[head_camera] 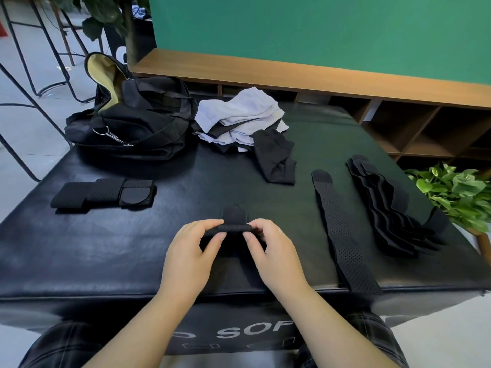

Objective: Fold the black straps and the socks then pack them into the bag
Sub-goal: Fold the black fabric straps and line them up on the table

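Centrally, near the front edge of the black padded worktop [106,248]: both hands on one black strap [233,229]. Left hand [191,248] pinching the folded band from its left end, thumb in front and fingers curled over the top. Right hand [273,251] pinching the same band from its right end, likewise curled round it. Each grip clamped on the strap, fold held between them just above the surface, a rounded tab of the strap poking out beyond the fingers.

Off to the left, well apart from the hands: folded straps [103,193] lying flat side by side. To the right: one long perforated strap [342,232] stretched out, its near end hanging past the front edge. Further right, beside it: a fanned stack of straps [393,208], unfolded, overlapping one another.

At the back left: the black bag [132,123], unzipped, pale lining showing at its open mouth, a metal clip and ring on its side. Just right of the bag, touching it: a loose heap of white socks [239,115]. Against the near right side of that heap: black socks [276,158], crumpled.

Beyond the worktop: a wooden shelf unit [398,123] under a green wall [318,30]. At the right edge: a leafy green plant [457,192]. Bottom of view: dark checked trousers [66,346].
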Available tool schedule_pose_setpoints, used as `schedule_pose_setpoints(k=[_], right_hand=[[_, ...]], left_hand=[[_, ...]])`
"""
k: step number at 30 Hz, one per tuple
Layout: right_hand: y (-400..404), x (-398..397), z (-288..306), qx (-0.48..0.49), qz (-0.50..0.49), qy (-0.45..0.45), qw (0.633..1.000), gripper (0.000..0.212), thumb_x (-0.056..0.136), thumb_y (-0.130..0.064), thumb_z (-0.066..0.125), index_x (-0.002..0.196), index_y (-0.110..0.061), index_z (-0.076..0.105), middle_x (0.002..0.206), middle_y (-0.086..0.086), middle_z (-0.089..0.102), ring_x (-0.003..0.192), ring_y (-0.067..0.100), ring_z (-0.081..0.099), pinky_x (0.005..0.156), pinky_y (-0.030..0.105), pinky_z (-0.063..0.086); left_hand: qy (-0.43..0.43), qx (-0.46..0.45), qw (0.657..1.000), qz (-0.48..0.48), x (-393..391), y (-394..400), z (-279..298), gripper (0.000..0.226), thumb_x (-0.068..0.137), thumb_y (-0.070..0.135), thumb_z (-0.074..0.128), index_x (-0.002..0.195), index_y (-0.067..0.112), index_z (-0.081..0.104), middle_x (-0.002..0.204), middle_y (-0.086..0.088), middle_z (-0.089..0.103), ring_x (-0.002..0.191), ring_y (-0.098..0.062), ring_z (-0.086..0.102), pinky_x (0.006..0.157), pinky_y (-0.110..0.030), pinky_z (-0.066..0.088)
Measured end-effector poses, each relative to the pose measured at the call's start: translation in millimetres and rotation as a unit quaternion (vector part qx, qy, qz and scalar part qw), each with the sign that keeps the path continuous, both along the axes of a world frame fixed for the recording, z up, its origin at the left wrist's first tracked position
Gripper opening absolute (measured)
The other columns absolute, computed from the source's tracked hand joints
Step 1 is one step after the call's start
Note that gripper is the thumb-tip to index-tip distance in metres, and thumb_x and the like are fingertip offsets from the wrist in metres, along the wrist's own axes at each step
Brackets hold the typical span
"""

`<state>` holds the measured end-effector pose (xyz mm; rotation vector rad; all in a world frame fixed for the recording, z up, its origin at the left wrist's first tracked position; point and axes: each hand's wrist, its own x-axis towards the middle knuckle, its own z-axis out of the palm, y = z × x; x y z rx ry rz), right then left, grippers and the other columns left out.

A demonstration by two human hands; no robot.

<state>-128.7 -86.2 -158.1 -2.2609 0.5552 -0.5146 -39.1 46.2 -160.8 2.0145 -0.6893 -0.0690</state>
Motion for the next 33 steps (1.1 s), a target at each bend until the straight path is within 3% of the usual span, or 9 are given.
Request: schedule_pose_setpoints(k=[4, 7, 9, 11, 15, 20, 28, 33], right_hand=[[2, -1, 1, 0.027, -0.032, 0.009, 0.999, 0.029, 0.092, -0.029, 0.058, 0.080, -0.036, 0.033, 0.094, -0.019, 0.060, 0.083, -0.004, 0.053, 0.070, 0.015, 0.042], [1, 1, 1, -0.011, -0.025, 0.028, 0.999, 0.025, 0.093, -0.027, 0.057, 0.083, -0.033, 0.036, 0.096, -0.012, 0.060, 0.084, 0.006, 0.052, 0.073, 0.023, 0.043], [0, 2, 0, -0.033, -0.021, 0.033, 0.999, 0.015, 0.093, -0.025, 0.057, 0.090, -0.031, 0.043, 0.095, -0.011, 0.057, 0.087, 0.009, 0.051, 0.075, 0.022, 0.041], [-1, 3, -2, -0.057, -0.021, 0.036, 0.998, 0.010, 0.092, -0.023, 0.058, 0.099, -0.027, 0.053, 0.095, -0.014, 0.054, 0.089, 0.006, 0.049, 0.077, 0.018, 0.037], [-1, 5, -2, -0.096, -0.019, 0.043, 0.994, 0.020, 0.091, -0.020, 0.059, 0.111, -0.019, 0.059, 0.103, -0.014, 0.056, 0.103, 0.008, 0.049, 0.085, 0.016, 0.034], [-2, 7, -2, -0.116, -0.017, 0.062, 0.991, 0.028, 0.092, -0.023, 0.058, 0.119, -0.022, 0.058, 0.116, -0.011, 0.059, 0.114, 0.009, 0.045, 0.094, 0.021, 0.035], [-2, 8, -6, -0.131, -0.020, 0.054, 0.990, 0.028, 0.090, -0.022, 0.059, 0.118, -0.022, 0.061, 0.117, -0.010, 0.059, 0.114, 0.011, 0.046, 0.096, 0.023, 0.037], [-1, 8, -5, -0.148, -0.011, 0.070, 0.986, 0.027, 0.093, -0.021, 0.055, 0.119, -0.019, 0.060, 0.140, -0.011, 0.044, 0.127, 0.008, 0.041, 0.098, 0.026, 0.031]], left_hand=[[0.061, -0.021, 0.998, 0.027, -2, 0, 1, 0.018, 0.086, 0.028, 0.065, 0.086, 0.038, 0.050, 0.097, 0.025, 0.061, 0.094, 0.012, 0.052, 0.073, -0.008, 0.040], [0.062, -0.020, 0.998, 0.026, -1, -1, 0, 0.018, 0.086, 0.025, 0.065, 0.082, 0.034, 0.051, 0.097, 0.027, 0.062, 0.096, 0.002, 0.056, 0.075, -0.020, 0.044], [0.055, -0.002, 0.998, 0.027, -1, -2, 1, 0.019, 0.088, 0.024, 0.064, 0.083, 0.036, 0.050, 0.097, 0.028, 0.059, 0.096, -0.002, 0.054, 0.075, -0.019, 0.041], [0.036, 0.025, 0.999, 0.024, -1, -3, 0, 0.017, 0.090, 0.024, 0.061, 0.091, 0.038, 0.051, 0.101, 0.023, 0.058, 0.096, -0.001, 0.051, 0.077, -0.018, 0.037], [-0.003, 0.071, 0.997, 0.019, 1, -5, -3, 0.028, 0.090, 0.020, 0.060, 0.116, 0.029, 0.058, 0.105, 0.019, 0.057, 0.097, 0.007, 0.043, 0.079, -0.007, 0.033], [-0.059, 0.090, 0.994, 0.016, 3, -7, -5, 0.038, 0.086, 0.015, 0.064, 0.123, 0.022, 0.061, 0.111, 0.008, 0.063, 0.110, -0.008, 0.051, 0.093, -0.024, 0.041], [-0.133, 0.130, 0.982, 0.013, 4, -9, -15, 0.038, 0.081, 0.011, 0.069, 0.118, 0.015, 0.065, 0.107, 0.004, 0.066, 0.108, -0.021, 0.054, 0.090, -0.037, 0.043], [-0.168, 0.165, 0.971, 0.027, 1, -12, -17, 0.035, 0.082, 0.014, 0.067, 0.117, 0.017, 0.065, 0.113, 0.005, 0.063, 0.110, -0.018, 0.052, 0.089, -0.039, 0.041]])
